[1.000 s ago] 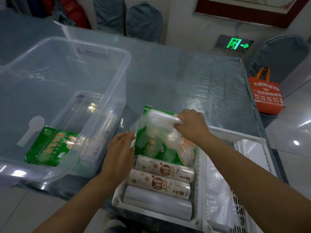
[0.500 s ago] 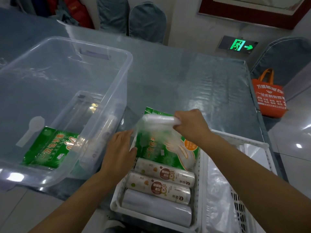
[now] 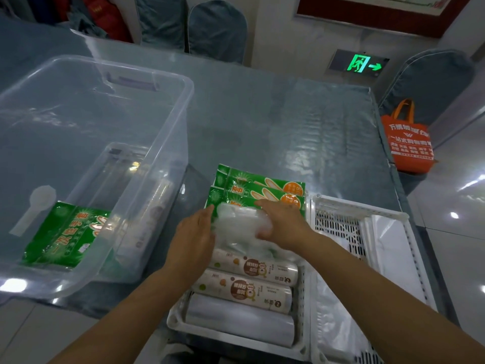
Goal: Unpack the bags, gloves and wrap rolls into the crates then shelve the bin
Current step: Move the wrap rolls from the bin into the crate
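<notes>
My right hand [image 3: 282, 224] and my left hand [image 3: 194, 232] both press a translucent pack of plastic bags [image 3: 236, 222] down into the near white crate [image 3: 305, 306]. The pack lies on green glove packets [image 3: 258, 189] at the crate's far end. Below it lie three wrap rolls [image 3: 252, 290] side by side. The clear bin [image 3: 157, 143] stands to the left and holds one green glove packet [image 3: 65, 235] and a roll [image 3: 147, 219] against its right wall. A second white crate [image 3: 341, 206] on the right holds flat clear bags [image 3: 388, 243].
The grey table [image 3: 275, 132] is covered with clear film. Blue covered chairs [image 3: 217, 24] stand behind it. An orange tote bag [image 3: 408, 140] sits on a chair at the right. Glossy floor lies to the right.
My right hand has lowered the bag pack from mid-air onto the glove packets. My left hand moved right and now touches the pack too.
</notes>
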`<action>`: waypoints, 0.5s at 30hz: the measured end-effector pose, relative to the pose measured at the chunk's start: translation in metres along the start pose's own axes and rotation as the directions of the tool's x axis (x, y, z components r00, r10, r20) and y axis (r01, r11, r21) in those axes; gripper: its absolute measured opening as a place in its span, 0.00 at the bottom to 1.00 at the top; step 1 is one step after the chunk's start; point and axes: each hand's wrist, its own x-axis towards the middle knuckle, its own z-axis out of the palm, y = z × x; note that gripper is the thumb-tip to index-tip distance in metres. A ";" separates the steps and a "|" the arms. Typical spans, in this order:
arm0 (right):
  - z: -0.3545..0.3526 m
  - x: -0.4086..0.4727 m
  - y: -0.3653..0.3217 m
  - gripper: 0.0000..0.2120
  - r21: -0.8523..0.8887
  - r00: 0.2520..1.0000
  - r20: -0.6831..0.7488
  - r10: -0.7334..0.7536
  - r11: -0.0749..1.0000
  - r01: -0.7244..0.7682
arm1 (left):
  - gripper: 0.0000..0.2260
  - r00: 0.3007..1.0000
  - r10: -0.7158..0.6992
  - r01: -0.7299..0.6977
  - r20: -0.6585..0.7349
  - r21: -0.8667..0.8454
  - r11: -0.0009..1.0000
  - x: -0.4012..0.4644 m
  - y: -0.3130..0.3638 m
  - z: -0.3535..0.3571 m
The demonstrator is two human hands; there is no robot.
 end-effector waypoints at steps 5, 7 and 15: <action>0.005 -0.022 0.012 0.33 -0.008 0.966 -0.258 -0.034 0.999 0.033 | 0.17 0.974 0.066 -0.082 -0.218 -0.062 0.995 -0.008 0.002 -0.006; 0.013 -0.028 0.014 0.31 -0.065 0.964 -0.262 -0.043 0.998 0.027 | 0.19 0.983 0.089 -0.086 -0.161 0.020 0.996 -0.014 0.000 -0.002; 0.030 -0.022 0.013 0.30 -0.272 0.987 -0.128 -0.097 0.961 0.060 | 0.16 0.967 0.228 -0.239 0.111 0.087 0.967 -0.015 0.001 0.014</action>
